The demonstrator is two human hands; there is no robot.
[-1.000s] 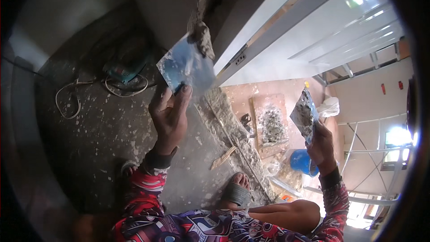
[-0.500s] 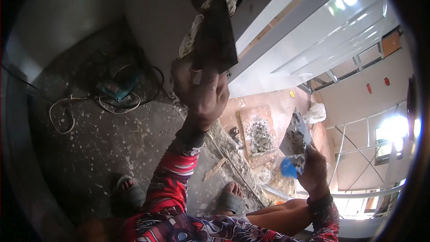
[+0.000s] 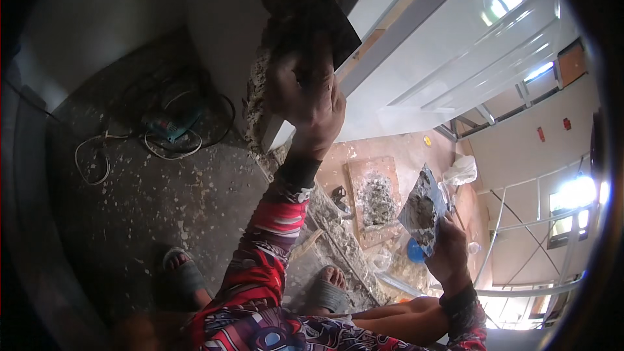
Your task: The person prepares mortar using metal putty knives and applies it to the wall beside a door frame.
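- Currently, the left hand (image 3: 311, 94) grips a dark flat plate (image 3: 339, 29) by the rough wall edge (image 3: 257, 101), near the white door (image 3: 448, 65).
- The right hand (image 3: 450, 250) clasps a grey plate (image 3: 438, 195) bearing wet-looking mortar (image 3: 421, 216).

The grey floor (image 3: 130, 221) bore pale spatters. Near its wall edge lay a teal power tool (image 3: 170, 127) with looped cord (image 3: 91, 181). The pinkish floor (image 3: 406, 149) carried a mortar-smeared board (image 3: 376, 236), a partly hidden blue bucket (image 3: 415, 251) and, toward its far edge, a white bundle (image 3: 460, 170).

Dim left, glaring window (image 3: 569, 213) right
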